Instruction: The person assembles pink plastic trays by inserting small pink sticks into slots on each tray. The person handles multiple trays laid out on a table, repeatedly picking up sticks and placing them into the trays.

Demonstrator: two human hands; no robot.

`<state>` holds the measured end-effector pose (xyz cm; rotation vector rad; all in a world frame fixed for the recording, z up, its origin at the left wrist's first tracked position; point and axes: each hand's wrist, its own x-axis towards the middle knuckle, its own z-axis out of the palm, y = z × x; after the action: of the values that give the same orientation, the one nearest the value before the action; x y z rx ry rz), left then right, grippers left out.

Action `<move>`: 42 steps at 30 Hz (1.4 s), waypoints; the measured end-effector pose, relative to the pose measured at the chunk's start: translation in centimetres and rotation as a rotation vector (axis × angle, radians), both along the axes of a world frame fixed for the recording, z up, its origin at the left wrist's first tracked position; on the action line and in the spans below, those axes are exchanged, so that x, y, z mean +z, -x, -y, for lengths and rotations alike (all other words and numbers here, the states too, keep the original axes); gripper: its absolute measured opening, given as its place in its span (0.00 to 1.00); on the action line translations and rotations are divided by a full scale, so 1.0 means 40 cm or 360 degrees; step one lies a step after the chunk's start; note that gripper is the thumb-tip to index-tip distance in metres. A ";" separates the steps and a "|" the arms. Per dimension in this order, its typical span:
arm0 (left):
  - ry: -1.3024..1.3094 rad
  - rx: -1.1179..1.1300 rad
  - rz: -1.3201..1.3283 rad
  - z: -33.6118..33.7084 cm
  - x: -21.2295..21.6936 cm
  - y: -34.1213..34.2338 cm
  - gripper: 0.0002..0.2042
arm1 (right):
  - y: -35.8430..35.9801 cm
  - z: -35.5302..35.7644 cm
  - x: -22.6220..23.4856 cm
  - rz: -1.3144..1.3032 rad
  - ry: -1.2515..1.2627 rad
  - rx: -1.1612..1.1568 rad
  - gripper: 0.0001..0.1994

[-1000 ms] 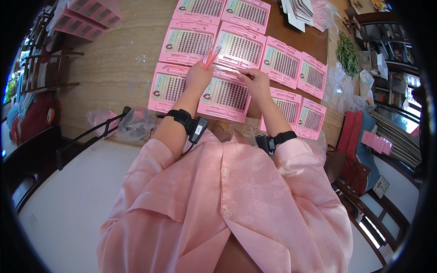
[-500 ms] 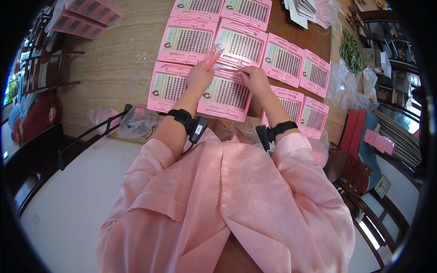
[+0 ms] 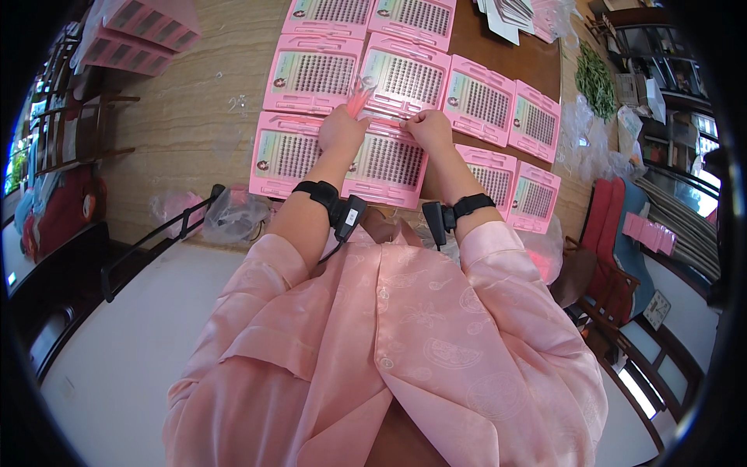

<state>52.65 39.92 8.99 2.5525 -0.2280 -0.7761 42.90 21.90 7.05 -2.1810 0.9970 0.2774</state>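
Observation:
My left hand (image 3: 342, 128) is closed round a bunch of slim pink tools (image 3: 359, 102) with clear, shiny upper ends. My right hand (image 3: 428, 128) pinches the end of one slim pink tool (image 3: 391, 122), which lies along the top slot of the near eyelash tray (image 3: 387, 165). This pink tray carries rows of dark lash clusters on a pale card, and my left hand partly covers its upper left corner. Beside it on the left is another eyelash tray (image 3: 285, 159), crossed by my left forearm. Above my hands sit two more eyelash trays (image 3: 405, 74), (image 3: 315, 75).
Several more pink trays (image 3: 476, 93) lie to the right and far side of the wooden table (image 3: 210, 117). Pink boxes (image 3: 144, 35) stand at far left, white cards (image 3: 504, 17) at far right. Clear plastic bags (image 3: 233, 214) and green leafy stems (image 3: 595, 83) lie near the edges.
My right fingers have shifted slightly left and down along the top slot of the near tray. The left hand still grips the pink bunch. The whole view has shifted a little.

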 end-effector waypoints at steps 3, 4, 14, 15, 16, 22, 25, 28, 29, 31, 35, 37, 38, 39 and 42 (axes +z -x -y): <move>-0.0024 -0.0011 -0.0027 0.004 0.008 -0.005 0.28 | -0.002 -0.008 0.008 -0.0052 0.0050 -0.0043 0.18; -0.0026 -0.0012 -0.0045 0.005 0.011 -0.006 0.28 | -0.001 -0.013 0.011 -0.0058 0.0082 -0.0059 0.18; -0.0145 -0.0020 -0.0076 0.017 0.020 -0.006 0.25 | -0.004 -0.027 0.032 -0.0117 0.0351 0.0044 0.20; -0.0141 -0.0022 -0.0065 0.016 0.017 -0.005 0.25 | -0.008 -0.028 0.032 -0.0128 0.0344 0.0072 0.20; -0.0140 -0.0025 -0.0048 0.015 0.014 -0.003 0.25 | -0.012 -0.031 0.031 -0.0140 0.0354 0.0091 0.20; -0.0111 -0.0004 -0.0030 0.017 0.012 -0.004 0.26 | -0.029 -0.043 0.027 -0.0076 0.0448 0.0229 0.17; -0.0076 -0.0008 -0.0011 0.013 0.013 0.004 0.25 | -0.021 -0.026 0.031 0.0189 0.0404 0.0439 0.13; -0.0071 -0.0025 0.0026 0.009 0.009 0.013 0.25 | -0.023 -0.015 0.023 0.0343 0.0376 0.0619 0.10; -0.0070 -0.0026 0.0019 0.008 0.007 0.014 0.25 | -0.024 -0.014 0.017 0.0355 0.0350 0.0657 0.09; -0.0073 -0.0030 0.0013 0.008 0.006 0.012 0.25 | -0.025 -0.019 0.007 0.0222 0.0371 0.0647 0.08; -0.0059 -0.0036 0.0021 0.008 0.013 0.008 0.24 | -0.023 -0.050 -0.005 0.0201 0.0340 0.0699 0.08; -0.0055 -0.0031 -0.0013 0.006 0.016 0.009 0.24 | -0.052 -0.053 -0.004 0.0352 0.0141 0.0597 0.09; -0.0041 -0.0030 -0.0006 0.003 0.016 0.012 0.24 | -0.062 -0.047 0.003 0.0134 0.0217 0.0630 0.08; -0.0025 -0.0031 -0.0008 0.003 0.015 0.013 0.24 | -0.072 -0.038 0.013 -0.0003 0.0493 0.0811 0.08; -0.0028 -0.0036 0.0008 0.005 0.004 0.012 0.24 | -0.115 -0.046 0.027 -0.0235 0.0632 0.0908 0.07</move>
<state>52.16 39.72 9.14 2.5728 -0.2533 -0.7840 47.50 23.72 8.15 -2.8213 0.5068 0.5465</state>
